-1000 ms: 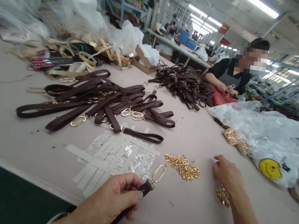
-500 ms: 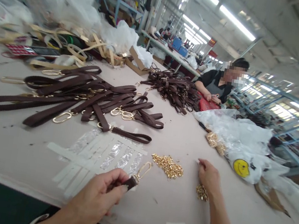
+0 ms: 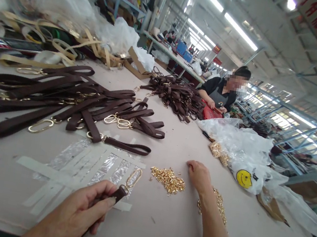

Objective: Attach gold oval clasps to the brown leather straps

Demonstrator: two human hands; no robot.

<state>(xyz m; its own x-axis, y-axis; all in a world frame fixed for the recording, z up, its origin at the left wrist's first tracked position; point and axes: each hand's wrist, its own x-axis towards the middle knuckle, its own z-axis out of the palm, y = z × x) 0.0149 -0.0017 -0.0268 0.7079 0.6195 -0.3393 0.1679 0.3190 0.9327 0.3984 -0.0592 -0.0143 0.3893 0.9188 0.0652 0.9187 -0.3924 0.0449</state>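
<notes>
My left hand (image 3: 79,208) is closed around the end of a dark brown strap (image 3: 120,193). A gold oval clasp points up and away from that end, and the rest of the strap runs down beneath the hand. My right hand (image 3: 199,177) is low over the table between two heaps of small gold metal pieces. Its fingers are bent together, and what they hold, if anything, is hidden. The larger gold heap (image 3: 170,181) lies left of it; the other gold heap (image 3: 220,204) is partly covered by my right forearm.
Brown straps with gold clasps (image 3: 88,107) spread across the left, and another strap pile (image 3: 176,97) lies farther back. Tape strips (image 3: 48,171) cross the table. Plastic bags (image 3: 241,147) line the right side. A co-worker (image 3: 221,92) sits beyond, hands on something red.
My right hand has moved left from the smaller gold heap toward the larger one. My left hand keeps its hold on the strap. The whole view has shifted slightly.
</notes>
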